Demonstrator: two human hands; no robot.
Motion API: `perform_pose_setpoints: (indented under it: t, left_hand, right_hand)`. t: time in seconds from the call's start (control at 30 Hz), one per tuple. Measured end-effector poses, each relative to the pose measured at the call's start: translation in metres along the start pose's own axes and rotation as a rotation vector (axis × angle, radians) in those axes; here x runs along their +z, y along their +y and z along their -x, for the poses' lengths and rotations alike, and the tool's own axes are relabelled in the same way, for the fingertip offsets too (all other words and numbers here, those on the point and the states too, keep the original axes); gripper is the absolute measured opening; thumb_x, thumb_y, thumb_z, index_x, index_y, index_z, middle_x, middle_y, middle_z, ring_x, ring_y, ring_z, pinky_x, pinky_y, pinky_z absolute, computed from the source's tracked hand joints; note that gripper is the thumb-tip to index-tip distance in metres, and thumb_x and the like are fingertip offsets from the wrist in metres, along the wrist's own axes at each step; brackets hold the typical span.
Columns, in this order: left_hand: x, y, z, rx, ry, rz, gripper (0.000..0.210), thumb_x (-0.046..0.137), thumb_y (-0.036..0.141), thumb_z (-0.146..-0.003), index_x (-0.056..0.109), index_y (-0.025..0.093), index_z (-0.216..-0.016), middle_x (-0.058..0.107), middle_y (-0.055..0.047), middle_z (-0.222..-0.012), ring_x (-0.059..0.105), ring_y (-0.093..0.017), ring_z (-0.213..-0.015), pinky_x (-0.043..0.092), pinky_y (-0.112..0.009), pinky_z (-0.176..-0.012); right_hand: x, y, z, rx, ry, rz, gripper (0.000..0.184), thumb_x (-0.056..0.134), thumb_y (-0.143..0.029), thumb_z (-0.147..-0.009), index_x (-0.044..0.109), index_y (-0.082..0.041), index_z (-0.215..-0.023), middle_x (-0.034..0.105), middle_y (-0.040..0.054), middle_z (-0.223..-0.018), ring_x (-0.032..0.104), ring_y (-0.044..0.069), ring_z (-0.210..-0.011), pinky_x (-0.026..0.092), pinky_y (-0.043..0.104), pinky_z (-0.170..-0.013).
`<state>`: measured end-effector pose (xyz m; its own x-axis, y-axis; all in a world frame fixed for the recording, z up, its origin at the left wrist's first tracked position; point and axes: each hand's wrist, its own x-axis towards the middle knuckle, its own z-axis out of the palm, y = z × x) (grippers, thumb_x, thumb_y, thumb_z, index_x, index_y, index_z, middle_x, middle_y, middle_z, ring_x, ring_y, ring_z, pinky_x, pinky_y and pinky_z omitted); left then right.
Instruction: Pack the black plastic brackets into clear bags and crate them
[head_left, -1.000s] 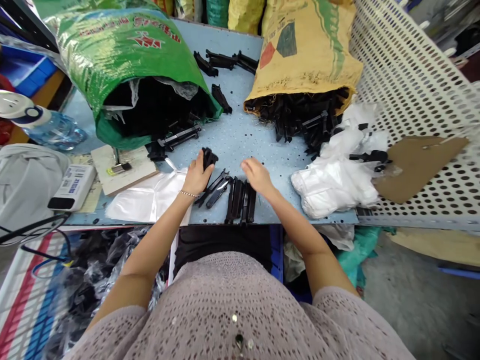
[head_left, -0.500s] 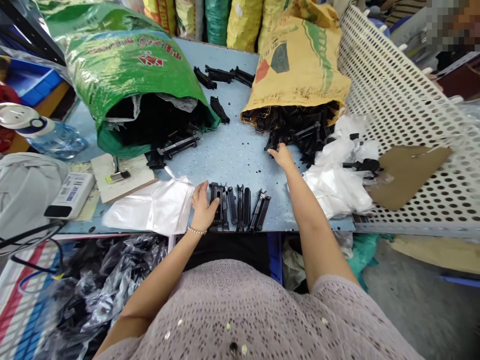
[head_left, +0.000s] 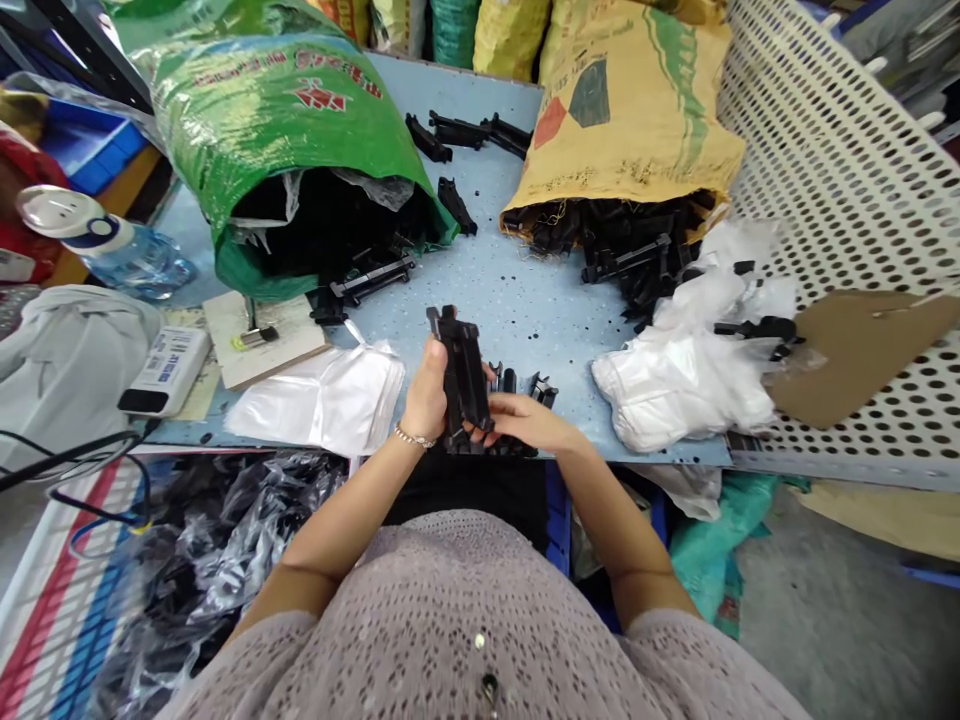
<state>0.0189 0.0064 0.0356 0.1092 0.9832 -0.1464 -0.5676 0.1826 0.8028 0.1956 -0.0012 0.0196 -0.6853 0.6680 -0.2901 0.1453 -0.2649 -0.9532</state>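
Several long black plastic parts (head_left: pixel 466 370) are held together, raised above the front edge of the table. My left hand (head_left: pixel 426 398) is wrapped round their left side, with the thumb on top. At their lower right, my right hand (head_left: pixel 531 422) has its fingers closed on the same parts; some fingertips are hidden behind them. More black parts (head_left: pixel 543 390) lie in a row behind and beside my right hand, mostly covered. A yellow sack (head_left: pixel 637 130) and a green sack (head_left: pixel 300 110) lie with their mouths toward me, black parts spilling out.
White plastic bags (head_left: pixel 319 405) lie left of my hands, near a board (head_left: pixel 289 360) and a white box (head_left: pixel 166 370). A bundle of white bags (head_left: pixel 675 385) sits at right, beside a perforated white panel (head_left: pixel 840 150). A water bottle (head_left: pixel 135 255) stands far left.
My right hand has come back from the yellow sack's mouth to the front edge. My left hand has lifted parts from the row, and both hands now hold them. The view has shifted slightly.
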Motion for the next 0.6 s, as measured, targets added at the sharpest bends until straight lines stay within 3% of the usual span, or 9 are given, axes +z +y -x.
perform_pose_setpoints:
  t: [0.13,0.2,0.3,0.4,0.53,0.6]
  left_hand:
    - [-0.005,0.008,0.02,0.095,0.087,-0.257,0.055,0.07,0.056,-0.092,0.061,0.027,-0.137,0.07,-0.006,-0.112,0.068,-0.02,-0.1,0.057,-0.027,-0.08]
    - [-0.005,0.007,0.025,0.133,0.111,-0.295,0.047,0.071,0.05,-0.093,0.064,0.025,-0.132,0.068,-0.006,-0.118,0.064,-0.021,-0.114,0.056,-0.026,-0.09]
    - [-0.008,0.005,0.024,0.136,0.186,-0.285,0.042,0.073,0.046,-0.093,0.065,0.024,-0.127,0.068,-0.007,-0.118,0.062,-0.024,-0.121,0.055,-0.028,-0.095]
    - [-0.021,0.008,0.019,0.077,0.29,-0.231,0.041,0.074,0.05,-0.091,0.065,0.025,-0.122,0.069,-0.005,-0.1,0.07,-0.023,-0.104,0.058,-0.028,-0.082]
    - [-0.036,0.012,0.015,0.034,0.354,-0.209,0.049,0.069,0.064,-0.09,0.065,0.025,-0.118,0.063,0.0,-0.077,0.071,-0.019,-0.072,0.052,-0.024,-0.056]
    - [-0.038,0.009,0.014,-0.004,0.354,-0.216,0.053,0.065,0.069,-0.09,0.065,0.023,-0.116,0.062,0.0,-0.071,0.069,-0.018,-0.065,0.049,-0.023,-0.05]
  right_hand:
    - [-0.015,-0.028,-0.013,-0.268,0.567,0.615,0.042,0.046,-0.061,-0.103,0.063,-0.023,-0.102,0.07,0.0082,-0.099,0.066,0.023,-0.093,0.054,0.038,-0.083]
    - [-0.014,-0.036,-0.027,-0.37,0.659,0.765,0.047,0.041,-0.064,-0.104,0.059,-0.023,-0.089,0.066,0.0077,-0.089,0.064,0.024,-0.089,0.052,0.039,-0.084]
    - [-0.003,-0.037,-0.046,-0.323,0.542,0.609,0.058,0.024,-0.067,-0.107,0.047,-0.024,-0.075,0.054,0.0023,-0.067,0.056,0.019,-0.065,0.049,0.034,-0.067]
    - [0.011,-0.027,-0.046,-0.224,0.357,0.45,0.063,0.014,-0.066,-0.108,0.048,-0.024,-0.075,0.05,-0.0002,-0.062,0.05,0.016,-0.057,0.045,0.031,-0.058]
    - [0.037,0.001,-0.026,-0.352,0.262,0.824,0.054,0.04,-0.069,-0.104,0.06,-0.021,-0.088,0.063,0.0065,-0.083,0.059,0.021,-0.076,0.048,0.034,-0.07]
    - [0.051,0.018,-0.019,-0.401,0.259,0.979,0.05,0.045,-0.063,-0.104,0.061,-0.021,-0.085,0.064,0.0085,-0.082,0.059,0.022,-0.076,0.046,0.035,-0.07]
